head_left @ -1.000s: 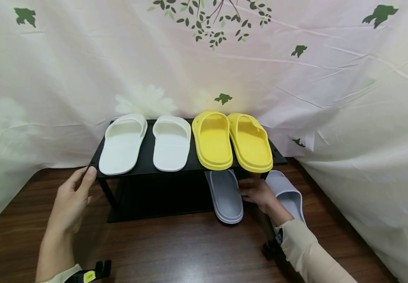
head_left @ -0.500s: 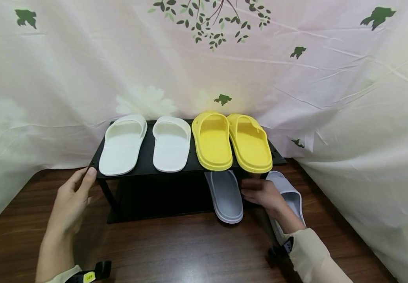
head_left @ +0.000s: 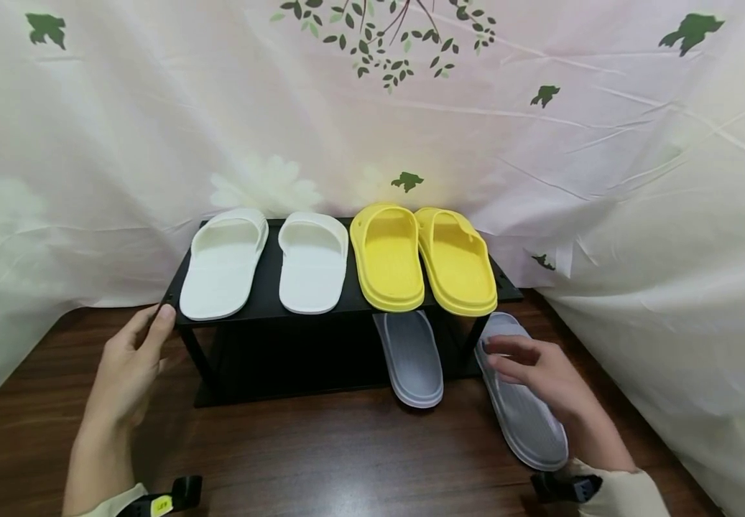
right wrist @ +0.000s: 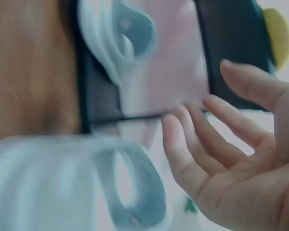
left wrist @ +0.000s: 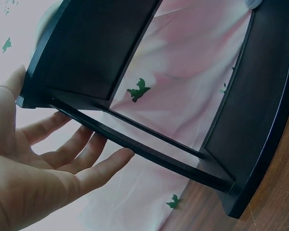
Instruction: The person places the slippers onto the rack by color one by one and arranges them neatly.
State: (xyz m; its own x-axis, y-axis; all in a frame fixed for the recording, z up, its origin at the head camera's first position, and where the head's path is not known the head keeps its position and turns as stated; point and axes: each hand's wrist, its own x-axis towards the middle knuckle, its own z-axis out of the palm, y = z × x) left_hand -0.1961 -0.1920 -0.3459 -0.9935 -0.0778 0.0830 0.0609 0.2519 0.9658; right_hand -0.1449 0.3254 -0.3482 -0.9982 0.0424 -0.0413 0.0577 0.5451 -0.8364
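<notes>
My left hand grips the near left corner of a black two-tier shoe rack, thumb at the top shelf's edge. In the left wrist view its fingers lie along the rack's side post. A grey slipper sits on the lower tier at the right, its front part hidden under the top shelf. The other grey slipper lies on the floor right of the rack. Over that one hovers my right hand, fingers loosely bent and holding nothing; the right wrist view shows the hand beside both grey slippers.
On the top shelf stand two white slippers at the left and two yellow slippers at the right. A printed cloth hangs behind the rack and along both sides. The floor is dark wood.
My right hand has moved away from the grey slipper on the lower tier, rightward to above the one on the floor. The left hand stays on the rack corner.
</notes>
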